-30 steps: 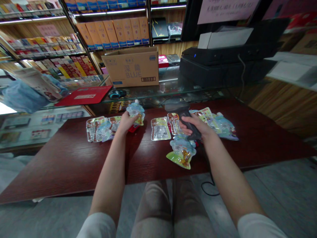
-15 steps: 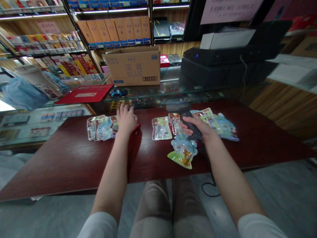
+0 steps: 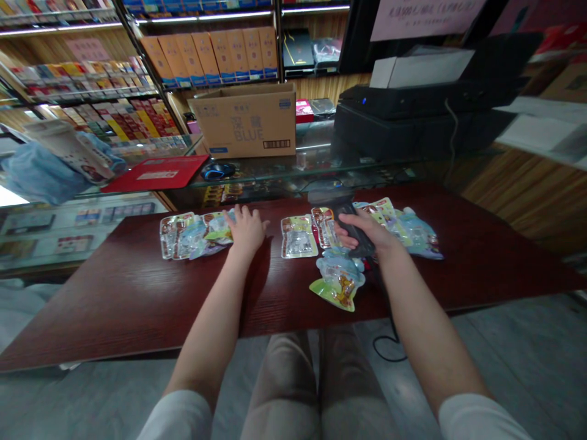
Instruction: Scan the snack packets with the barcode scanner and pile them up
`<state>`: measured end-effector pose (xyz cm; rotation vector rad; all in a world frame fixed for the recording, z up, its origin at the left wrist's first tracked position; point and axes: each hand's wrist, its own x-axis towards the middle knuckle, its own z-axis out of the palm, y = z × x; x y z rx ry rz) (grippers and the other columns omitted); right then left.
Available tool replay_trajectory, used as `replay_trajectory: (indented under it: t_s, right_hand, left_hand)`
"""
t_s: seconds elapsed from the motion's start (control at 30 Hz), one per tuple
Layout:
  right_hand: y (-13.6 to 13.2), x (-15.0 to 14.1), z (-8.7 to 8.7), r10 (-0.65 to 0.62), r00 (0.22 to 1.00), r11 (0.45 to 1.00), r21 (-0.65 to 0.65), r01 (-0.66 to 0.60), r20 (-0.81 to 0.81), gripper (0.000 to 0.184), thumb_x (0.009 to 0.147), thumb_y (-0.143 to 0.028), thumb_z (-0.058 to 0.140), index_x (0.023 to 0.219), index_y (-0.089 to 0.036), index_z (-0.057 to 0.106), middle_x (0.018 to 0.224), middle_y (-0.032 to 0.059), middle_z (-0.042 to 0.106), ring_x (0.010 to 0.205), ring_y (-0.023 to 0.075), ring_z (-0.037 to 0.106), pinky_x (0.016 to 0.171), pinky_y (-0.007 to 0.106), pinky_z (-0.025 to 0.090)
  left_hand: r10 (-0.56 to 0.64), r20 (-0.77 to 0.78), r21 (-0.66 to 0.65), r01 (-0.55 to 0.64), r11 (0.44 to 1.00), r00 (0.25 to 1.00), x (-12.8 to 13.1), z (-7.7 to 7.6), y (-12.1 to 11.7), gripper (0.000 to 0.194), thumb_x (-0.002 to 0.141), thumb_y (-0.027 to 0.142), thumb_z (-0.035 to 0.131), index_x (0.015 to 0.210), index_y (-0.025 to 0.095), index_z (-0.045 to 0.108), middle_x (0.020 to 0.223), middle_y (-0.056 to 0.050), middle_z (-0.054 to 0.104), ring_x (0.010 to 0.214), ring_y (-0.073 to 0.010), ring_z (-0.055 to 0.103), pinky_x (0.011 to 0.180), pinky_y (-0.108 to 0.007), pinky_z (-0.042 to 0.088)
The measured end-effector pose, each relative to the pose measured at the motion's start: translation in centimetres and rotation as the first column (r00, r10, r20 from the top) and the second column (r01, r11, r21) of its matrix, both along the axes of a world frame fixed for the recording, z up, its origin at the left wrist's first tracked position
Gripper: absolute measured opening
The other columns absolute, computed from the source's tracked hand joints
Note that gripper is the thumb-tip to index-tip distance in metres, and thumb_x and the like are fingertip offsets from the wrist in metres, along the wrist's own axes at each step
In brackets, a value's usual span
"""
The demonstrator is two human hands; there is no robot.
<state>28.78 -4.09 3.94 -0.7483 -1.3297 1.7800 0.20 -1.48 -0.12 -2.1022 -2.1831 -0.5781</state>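
My left hand [image 3: 249, 227] lies palm down at the right end of a row of snack pouches [image 3: 197, 234], fingers spread. Its fingertips are beside a green and clear pouch [image 3: 219, 227]; the area under the palm is hidden. In my right hand [image 3: 367, 232] is a dark handheld barcode scanner [image 3: 353, 231], gripped by its handle, its head pointing left. Below the scanner sit a blue pouch and a green-edged pouch [image 3: 342, 290]. Left of it lies a silver pouch [image 3: 299, 237], and more pouches [image 3: 417, 232] are heaped to the right.
The dark red wooden table [image 3: 114, 299] stands against a glass counter. On the counter are a cardboard box [image 3: 250, 125], a red folder [image 3: 158, 173], a computer mouse [image 3: 219, 170] and a black machine [image 3: 413, 122]. The scanner's cable [image 3: 389, 339] hangs past the table's front edge.
My left hand has moved a little to the right, uncovering the green pouch. The red edge seen beside it earlier no longer shows. My right hand and the scanner have stayed in place.
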Motion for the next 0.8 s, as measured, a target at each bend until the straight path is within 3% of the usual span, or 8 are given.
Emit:
replay_trajectory:
  t_s: [0.1, 0.17, 0.3, 0.47, 0.57, 0.63, 0.7, 0.8]
  right_hand:
    - [0.0, 0.1, 0.1, -0.001, 1.000, 1.000, 0.004, 0.001, -0.012, 0.040, 0.077, -0.043, 0.078, 0.075, -0.021, 0.045, 0.056, -0.0053, 0.051, 0.037, 0.0044, 0.037, 0.035, 0.020, 0.030]
    - [0.1, 0.2, 0.2, 0.008, 1.000, 1.000, -0.003, -0.008, -0.005, 0.041, 0.077, -0.044, 0.078, 0.073, -0.021, 0.045, 0.055, -0.0056, 0.050, 0.036, 0.0049, 0.038, 0.035, 0.021, 0.030]
    - [0.3, 0.5, 0.2, 0.026, 1.000, 1.000, -0.014, -0.026, 0.003, 0.042, 0.076, -0.046, 0.078, 0.073, -0.021, 0.045, 0.053, -0.0059, 0.049, 0.036, 0.0054, 0.038, 0.035, 0.021, 0.031]
    - [0.6, 0.4, -0.4, 0.005, 1.000, 1.000, -0.002, -0.005, -0.017, 0.043, 0.077, -0.046, 0.078, 0.073, -0.021, 0.043, 0.054, -0.0063, 0.050, 0.035, 0.0045, 0.037, 0.035, 0.021, 0.032]
    - [0.6, 0.3, -0.6, -0.030, 0.999, 1.000, -0.003, 0.030, -0.026, 0.041, 0.077, -0.045, 0.077, 0.074, -0.021, 0.045, 0.054, -0.0058, 0.050, 0.035, 0.0046, 0.035, 0.035, 0.021, 0.031]
    - [0.6, 0.4, -0.6, -0.036, 0.999, 0.999, -0.009, 0.036, -0.022, 0.040, 0.077, -0.045, 0.077, 0.073, -0.021, 0.045, 0.054, -0.0054, 0.050, 0.036, 0.0049, 0.035, 0.034, 0.022, 0.030]
    - [0.7, 0.5, -0.5, -0.029, 1.000, 0.999, -0.015, 0.029, -0.008, 0.041, 0.077, -0.046, 0.077, 0.072, -0.022, 0.044, 0.055, -0.0052, 0.050, 0.036, 0.0053, 0.036, 0.034, 0.022, 0.030]
    - [0.6, 0.5, -0.4, -0.022, 1.000, 1.000, -0.022, 0.023, 0.018, 0.042, 0.076, -0.046, 0.078, 0.073, -0.022, 0.044, 0.055, -0.0053, 0.050, 0.035, 0.0055, 0.038, 0.035, 0.022, 0.031]
  left_hand:
    - [-0.095, 0.093, -0.147, 0.108, 0.983, 0.991, 1.9, -0.5, 0.2, 0.052, 0.091, 0.055, 0.049, 0.109, 0.009, 0.066, 0.124, -0.031, 0.060, 0.125, -0.0477, 0.051, 0.104, -0.064, 0.034]
    - [-0.110, 0.103, -0.225, 0.131, 0.965, 0.989, 2.9, -1.0, 0.2, 0.060, 0.087, 0.063, 0.053, 0.106, 0.008, 0.066, 0.125, -0.033, 0.058, 0.123, -0.0495, 0.051, 0.102, -0.063, 0.036]
    - [-0.121, 0.103, -0.249, 0.143, 0.958, 0.987, 4.0, -1.6, -0.1, 0.064, 0.076, 0.065, 0.066, 0.106, 0.008, 0.064, 0.132, -0.032, 0.053, 0.126, -0.0506, 0.047, 0.102, -0.060, 0.036]
    - [-0.131, 0.139, -0.282, 0.166, 0.945, 0.982, 4.4, -1.9, 0.0, 0.057, 0.069, 0.056, 0.077, 0.102, 0.012, 0.062, 0.133, -0.030, 0.053, 0.126, -0.0499, 0.047, 0.101, -0.060, 0.038]
    - [-0.119, 0.303, -0.252, 0.200, 0.947, 0.946, 4.3, -2.3, 0.8, 0.046, 0.066, 0.040, 0.080, 0.098, 0.015, 0.058, 0.121, -0.026, 0.061, 0.118, -0.0452, 0.056, 0.098, -0.057, 0.044]
    - [-0.115, 0.521, -0.189, 0.246, 0.951, 0.845, 4.0, -2.7, 1.5, 0.040, 0.066, 0.026, 0.077, 0.098, 0.017, 0.055, 0.111, -0.019, 0.067, 0.108, -0.0376, 0.063, 0.094, -0.051, 0.049]
    - [-0.112, 0.725, -0.078, 0.243, 0.967, 0.680, 3.6, -3.0, 2.3, 0.037, 0.067, 0.017, 0.072, 0.098, 0.019, 0.052, 0.105, -0.013, 0.069, 0.100, -0.0306, 0.068, 0.093, -0.046, 0.051]
    - [-0.173, 0.887, 0.122, 0.144, 0.982, 0.427, 3.0, -3.1, 3.3, 0.038, 0.069, 0.015, 0.067, 0.103, 0.019, 0.050, 0.109, -0.010, 0.069, 0.102, -0.0256, 0.069, 0.096, -0.043, 0.052]
